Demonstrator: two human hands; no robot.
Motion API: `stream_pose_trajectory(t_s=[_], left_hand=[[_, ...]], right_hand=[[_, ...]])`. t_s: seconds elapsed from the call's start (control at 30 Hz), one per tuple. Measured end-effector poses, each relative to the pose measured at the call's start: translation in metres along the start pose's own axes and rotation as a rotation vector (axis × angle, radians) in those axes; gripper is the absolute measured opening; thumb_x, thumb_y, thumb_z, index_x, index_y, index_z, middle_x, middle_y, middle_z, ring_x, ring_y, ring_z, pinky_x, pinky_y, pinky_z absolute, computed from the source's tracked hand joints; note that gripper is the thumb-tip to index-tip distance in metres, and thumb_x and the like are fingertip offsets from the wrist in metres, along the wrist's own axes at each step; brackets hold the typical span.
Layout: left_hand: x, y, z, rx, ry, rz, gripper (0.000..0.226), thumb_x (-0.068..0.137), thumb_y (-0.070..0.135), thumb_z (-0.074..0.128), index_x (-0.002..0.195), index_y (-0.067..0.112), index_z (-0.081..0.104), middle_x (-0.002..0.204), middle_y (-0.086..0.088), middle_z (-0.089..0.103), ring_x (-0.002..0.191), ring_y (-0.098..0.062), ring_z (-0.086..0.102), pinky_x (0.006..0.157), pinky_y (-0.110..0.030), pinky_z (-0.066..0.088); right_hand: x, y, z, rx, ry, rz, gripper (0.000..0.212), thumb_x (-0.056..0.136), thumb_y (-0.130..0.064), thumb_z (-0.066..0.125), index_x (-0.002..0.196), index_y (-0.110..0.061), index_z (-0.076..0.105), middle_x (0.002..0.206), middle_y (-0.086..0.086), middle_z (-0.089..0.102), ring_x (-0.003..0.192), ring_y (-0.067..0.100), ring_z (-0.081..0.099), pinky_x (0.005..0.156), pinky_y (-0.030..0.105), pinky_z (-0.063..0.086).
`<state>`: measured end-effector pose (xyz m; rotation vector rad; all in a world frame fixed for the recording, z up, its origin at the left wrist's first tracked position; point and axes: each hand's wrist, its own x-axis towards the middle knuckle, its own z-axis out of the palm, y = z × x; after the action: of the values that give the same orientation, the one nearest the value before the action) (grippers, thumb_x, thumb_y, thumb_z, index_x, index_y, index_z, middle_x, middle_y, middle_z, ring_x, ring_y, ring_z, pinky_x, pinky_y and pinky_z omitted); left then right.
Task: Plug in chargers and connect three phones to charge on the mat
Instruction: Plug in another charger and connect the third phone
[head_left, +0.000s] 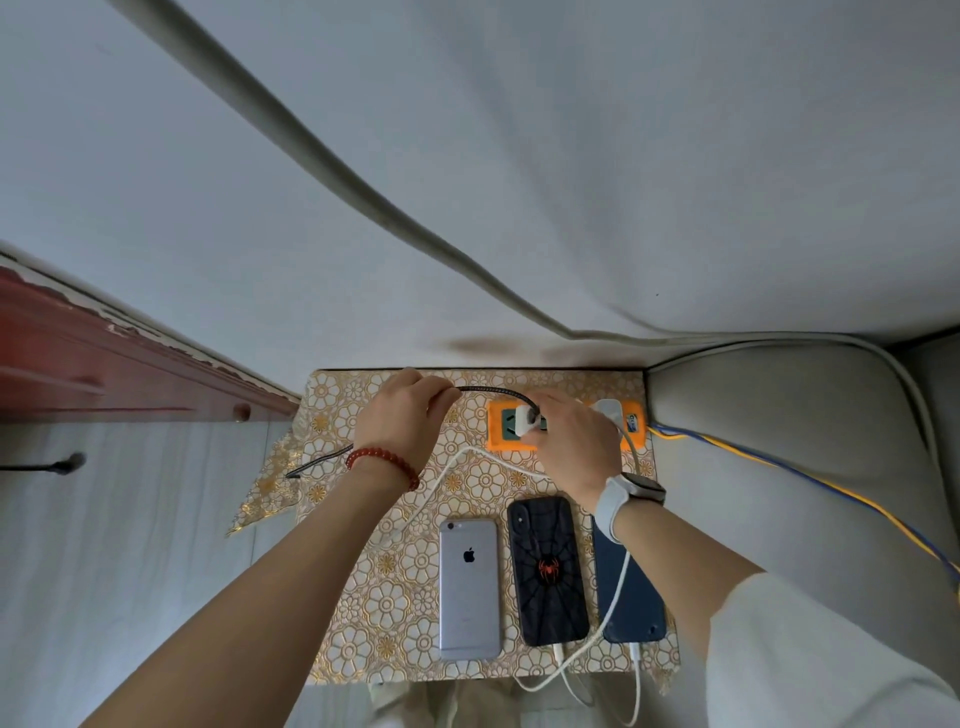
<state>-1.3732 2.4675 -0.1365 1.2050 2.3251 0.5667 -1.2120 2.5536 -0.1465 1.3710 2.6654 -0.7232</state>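
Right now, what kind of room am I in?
Probably a lived-in home room, maybe a bedroom or sitting room. A small table under a gold floral mat stands against a plain wall, with grey upholstered furniture to its right and a dark red wooden cabinet on the left.

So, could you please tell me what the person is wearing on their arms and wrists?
The left hand has a red beaded bracelet at the wrist, and its forearm is bare. The right hand has a watch on a white strap, with a loose white sleeve further up the arm.
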Motion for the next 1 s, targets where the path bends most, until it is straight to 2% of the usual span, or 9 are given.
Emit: stream_pose_trajectory(t_s=[0.1,0.3,0.37,0.5,0.6,0.67,0.73,0.83,1.0], left_hand=[[0.001,-0.002,0.001,0.006,-0.021,0.009,0.026,0.089,0.036,0.049,0.097,0.019,0.066,0.093,-0.004,0.061,0.087,-0.021,0.056,0.063,-0.030,0.046],[0.004,-0.004,0.002,0.002,-0.017,-0.012,0.026,0.088,0.038,0.050,0.094,0.020,0.067,0.092,-0.003,0.060,0.084,-0.019,0.056,0.062,-0.029,0.046],[0.005,-0.004,0.002,-0.002,0.001,-0.020,0.025,0.088,0.038,0.051,0.094,0.020,0.068,0.092,-0.003,0.061,0.086,-0.020,0.056,0.064,-0.031,0.048],[0.005,-0.004,0.001,0.001,0.008,-0.023,0.026,0.088,0.036,0.051,0.093,0.018,0.068,0.090,-0.005,0.061,0.083,-0.022,0.056,0.065,-0.034,0.050],[0.002,-0.004,0.001,0.002,0.018,-0.008,0.025,0.088,0.036,0.052,0.093,0.017,0.068,0.087,-0.005,0.061,0.081,-0.023,0.057,0.065,-0.034,0.050],[0.000,-0.006,0.000,-0.002,0.018,0.001,0.025,0.087,0.035,0.053,0.094,0.016,0.068,0.087,-0.006,0.061,0.082,-0.022,0.057,0.066,-0.036,0.052],[-0.002,-0.008,-0.001,0.004,0.017,0.013,0.025,0.087,0.035,0.053,0.095,0.017,0.068,0.087,-0.005,0.061,0.081,-0.021,0.056,0.065,-0.036,0.052],[-0.005,-0.011,-0.001,0.024,0.012,0.036,0.024,0.087,0.035,0.053,0.094,0.018,0.069,0.086,-0.003,0.061,0.080,-0.020,0.056,0.062,-0.030,0.048],[-0.008,-0.010,0.003,0.022,0.011,0.054,0.024,0.088,0.035,0.052,0.095,0.018,0.067,0.087,-0.002,0.062,0.081,-0.019,0.056,0.058,-0.028,0.044]], right_hand=[[-0.001,0.004,-0.001,-0.040,-0.018,-0.030,0.043,0.081,-0.013,0.063,0.122,-0.025,0.054,0.124,-0.007,0.061,0.092,0.024,0.066,0.064,0.031,0.049],[0.000,0.002,0.002,-0.092,-0.045,0.036,0.037,0.086,-0.017,0.054,0.121,-0.029,0.052,0.089,0.006,0.070,0.072,0.027,0.064,0.051,0.026,0.037],[-0.001,0.003,0.000,-0.091,-0.063,0.026,0.039,0.088,-0.019,0.050,0.125,-0.029,0.048,0.089,0.006,0.069,0.069,0.024,0.062,0.050,0.025,0.037],[-0.004,-0.003,-0.007,-0.011,-0.047,-0.022,0.026,0.092,-0.022,0.047,0.117,-0.018,0.054,0.104,0.005,0.066,0.085,0.026,0.063,0.062,0.029,0.043],[-0.009,-0.016,-0.009,-0.087,-0.026,-0.097,0.021,0.091,-0.009,0.047,0.111,-0.008,0.054,0.110,0.007,0.057,0.080,0.028,0.062,0.059,0.029,0.045],[-0.012,-0.020,-0.009,-0.163,-0.024,-0.133,0.019,0.083,0.005,0.050,0.100,-0.001,0.056,0.102,0.014,0.057,0.075,0.031,0.061,0.055,0.030,0.042],[-0.011,-0.019,-0.010,-0.217,-0.028,-0.170,0.022,0.078,0.011,0.049,0.094,0.000,0.057,0.095,0.018,0.059,0.079,0.033,0.058,0.061,0.034,0.042],[-0.005,-0.011,-0.010,-0.273,-0.052,-0.213,0.019,0.085,0.003,0.046,0.099,-0.004,0.057,0.099,0.015,0.061,0.092,0.031,0.054,0.079,0.037,0.038],[0.007,0.000,-0.011,-0.189,-0.053,-0.164,0.022,0.085,-0.001,0.050,0.106,-0.005,0.058,0.106,0.011,0.063,0.104,0.027,0.050,0.086,0.035,0.036]])
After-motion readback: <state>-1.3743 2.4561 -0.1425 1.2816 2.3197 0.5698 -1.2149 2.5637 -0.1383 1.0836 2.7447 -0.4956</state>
